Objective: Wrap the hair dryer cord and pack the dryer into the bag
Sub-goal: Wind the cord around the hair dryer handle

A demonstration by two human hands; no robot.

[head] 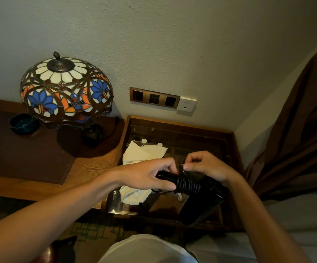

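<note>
**Fingers pinched on the cord's loose end above the wrapped handle**

Fingertips (187,166) of the right hand (207,168) are closed narrowly on what appears to be the loose end of the black coiled cord (189,184). Below the hands, the glass-topped wooden side table (235,149) is seen, with the cream cloth bag (144,152) lying flat on it, behind and left of the hands. The glossy black hair dryer (201,202) is held above the table, its handle running left to right and its barrel hanging down at the right. The handle's end is gripped by the left hand (150,174). The cord is wound tightly around the handle between the two hands, so the end lies just above the coils; tucking it is judged to fall to the right hand, which is nearer.
</note>
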